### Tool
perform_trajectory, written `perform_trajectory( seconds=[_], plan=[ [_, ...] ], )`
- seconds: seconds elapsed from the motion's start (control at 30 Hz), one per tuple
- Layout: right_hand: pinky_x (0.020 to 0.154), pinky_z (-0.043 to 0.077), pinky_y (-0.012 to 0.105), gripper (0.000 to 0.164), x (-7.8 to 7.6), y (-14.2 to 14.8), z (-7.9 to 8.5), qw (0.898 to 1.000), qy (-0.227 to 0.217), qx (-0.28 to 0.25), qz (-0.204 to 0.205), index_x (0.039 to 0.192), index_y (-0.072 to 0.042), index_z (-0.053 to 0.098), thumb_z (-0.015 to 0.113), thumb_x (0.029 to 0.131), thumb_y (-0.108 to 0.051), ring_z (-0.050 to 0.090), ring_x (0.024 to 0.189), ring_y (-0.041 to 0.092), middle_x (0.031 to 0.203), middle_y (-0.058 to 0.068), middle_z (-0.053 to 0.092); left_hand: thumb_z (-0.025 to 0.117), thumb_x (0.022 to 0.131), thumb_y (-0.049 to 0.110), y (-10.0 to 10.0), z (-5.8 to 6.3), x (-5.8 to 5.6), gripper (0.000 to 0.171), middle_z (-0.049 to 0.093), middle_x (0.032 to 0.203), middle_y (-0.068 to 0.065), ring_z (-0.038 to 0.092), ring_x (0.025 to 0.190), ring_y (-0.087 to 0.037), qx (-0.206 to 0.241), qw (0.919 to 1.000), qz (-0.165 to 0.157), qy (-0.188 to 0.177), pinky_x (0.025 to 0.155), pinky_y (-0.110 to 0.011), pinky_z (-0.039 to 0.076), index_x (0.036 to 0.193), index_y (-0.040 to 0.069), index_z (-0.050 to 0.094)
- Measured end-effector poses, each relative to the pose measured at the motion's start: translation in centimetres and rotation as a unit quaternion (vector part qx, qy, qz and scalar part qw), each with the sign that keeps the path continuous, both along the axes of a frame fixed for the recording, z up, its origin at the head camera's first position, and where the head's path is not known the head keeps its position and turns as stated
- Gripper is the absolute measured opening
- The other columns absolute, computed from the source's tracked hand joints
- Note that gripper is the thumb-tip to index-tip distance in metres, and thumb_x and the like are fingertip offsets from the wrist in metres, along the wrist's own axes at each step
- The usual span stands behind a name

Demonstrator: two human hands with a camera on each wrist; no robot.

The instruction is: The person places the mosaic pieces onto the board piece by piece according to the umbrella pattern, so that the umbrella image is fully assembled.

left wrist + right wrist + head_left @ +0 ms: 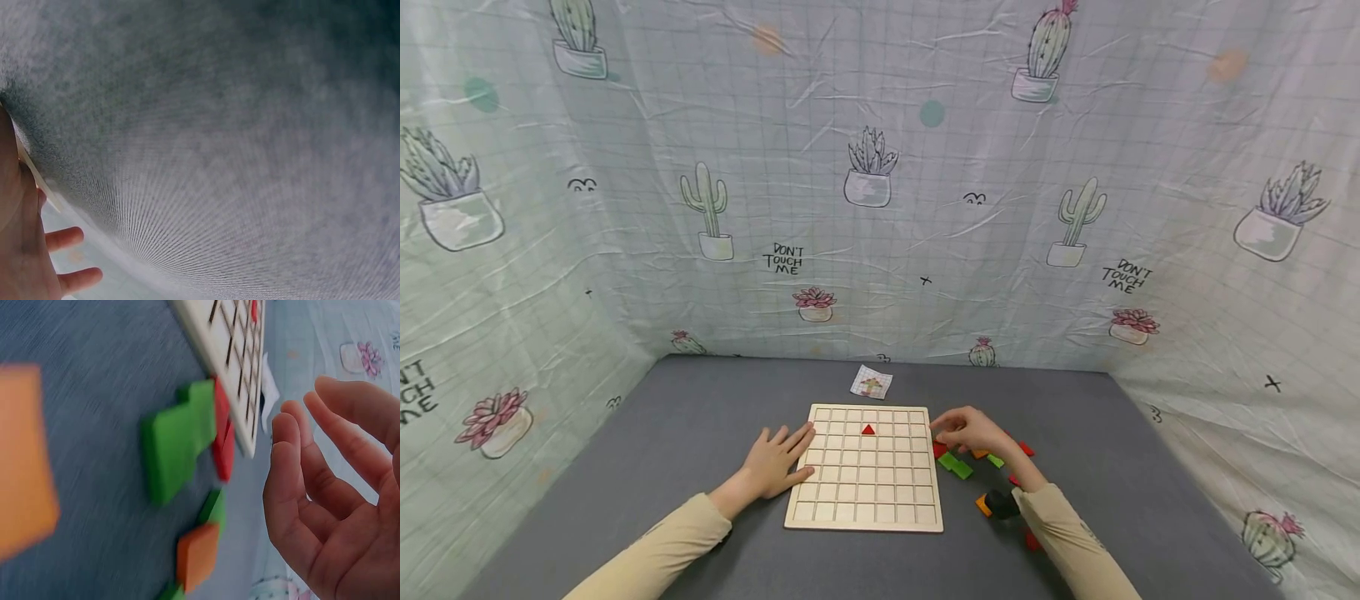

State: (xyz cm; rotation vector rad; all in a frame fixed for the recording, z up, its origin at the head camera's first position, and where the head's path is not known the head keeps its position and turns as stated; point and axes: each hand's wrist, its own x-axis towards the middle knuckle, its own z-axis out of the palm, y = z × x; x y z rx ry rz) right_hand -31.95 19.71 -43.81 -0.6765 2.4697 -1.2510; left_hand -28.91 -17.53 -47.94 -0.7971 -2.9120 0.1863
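A pale wooden grid board (865, 475) lies flat on the table, with one red triangle (868, 430) in a cell of its upper part. My left hand (769, 463) rests at the board's left edge, fingers spread and straight; in the left wrist view, part of that hand (28, 244) shows at the lower left. By the board's upper right edge is my right hand (973, 429), above loose pieces. The right wrist view shows its fingers (284, 481) loosely bent with nothing between them. Below lie green pieces (175, 444), red pieces (223, 437) and an orange piece (197, 553).
A small paper with a coloured grid picture (872, 382) lies behind the board on the grey table (737, 400). More pieces, including an orange one (982, 505) and a red one (1033, 541), lie near the right forearm. A cactus-print curtain (880, 250) surrounds the table.
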Motion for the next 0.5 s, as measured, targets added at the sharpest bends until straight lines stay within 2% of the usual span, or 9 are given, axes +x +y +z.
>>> perform_trajectory(
  seconds=[0.07, 0.17, 0.37, 0.5],
  plan=[
    [0.054, 0.046, 0.032, 0.035, -0.2, 1.2, -0.5, 1.000, 0.017, -0.012, 0.021, 0.113, -0.003, 0.060, 0.058, 0.087, -0.026, 0.054, 0.063, 0.019, 0.081, 0.013, 0.064, 0.038, 0.091, 0.048, 0.1, 0.1, 0.0, 0.062, 0.032, 0.144, -0.004, 0.039, 0.124, -0.034, 0.003, 1.0000, -0.002, 0.001, 0.096, -0.056, 0.029, 0.139, 0.010, 0.032],
    [0.049, 0.041, 0.029, 0.034, 0.0, 2.6, -0.5, 0.999, 0.022, -0.021, 0.022, 0.111, -0.004, 0.061, 0.058, 0.086, -0.026, 0.049, 0.056, 0.014, 0.079, 0.010, 0.064, 0.038, 0.091, 0.048, 0.1, 0.2, 0.1, 0.061, 0.033, 0.144, -0.004, 0.040, 0.123, -0.033, 0.002, 1.0000, -0.003, 0.005, 0.096, -0.056, 0.030, 0.139, 0.010, 0.032],
    [0.050, 0.043, 0.031, 0.030, 0.6, 5.0, -0.6, 0.998, 0.001, 0.016, -0.053, 0.110, 0.008, 0.057, 0.056, 0.085, -0.009, 0.051, 0.057, 0.018, 0.085, 0.023, 0.062, 0.039, 0.091, 0.047, 0.2, 0.2, 0.2, 0.061, 0.033, 0.144, -0.005, 0.041, 0.122, -0.034, 0.000, 1.0000, -0.005, 0.006, 0.095, -0.056, 0.030, 0.139, 0.010, 0.033],
    [0.053, 0.046, 0.032, 0.031, 0.8, 6.4, -0.8, 0.996, -0.008, 0.023, -0.086, 0.110, 0.008, 0.057, 0.058, 0.085, -0.010, 0.055, 0.063, 0.020, 0.087, 0.024, 0.062, 0.039, 0.091, 0.046, 0.2, 0.3, 0.2, 0.061, 0.033, 0.144, -0.005, 0.041, 0.122, -0.035, 0.008, 1.0000, -0.005, 0.001, 0.095, -0.057, 0.029, 0.139, 0.009, 0.033]
  ],
)
